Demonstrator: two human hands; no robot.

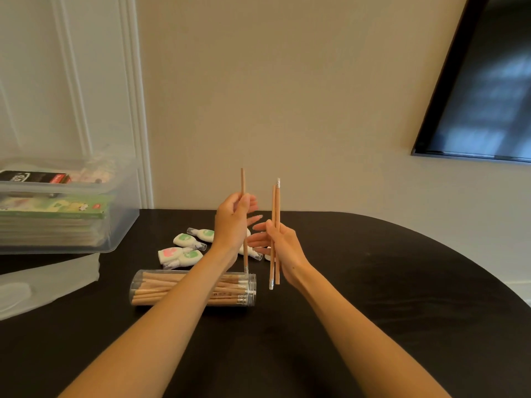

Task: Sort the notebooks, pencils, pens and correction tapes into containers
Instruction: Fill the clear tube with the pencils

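Note:
My left hand holds one wooden pencil upright above the black table. Beside it my right hand pinches two pencils upright, their eraser ends pointing opposite ways. Below my left forearm a clear round tube lies on its side, filled with several pencils, its open mouth facing right. Several correction tapes, white with green or pink labels, lie on the table behind the hands; some are partly hidden by them. A clear bin at the left holds stacked notebooks.
A second clear box with dark packets sits on top of the notebook bin. A clear lid lies on the table at the left front. A dark screen hangs on the wall at right. The table's curved edge runs along the right.

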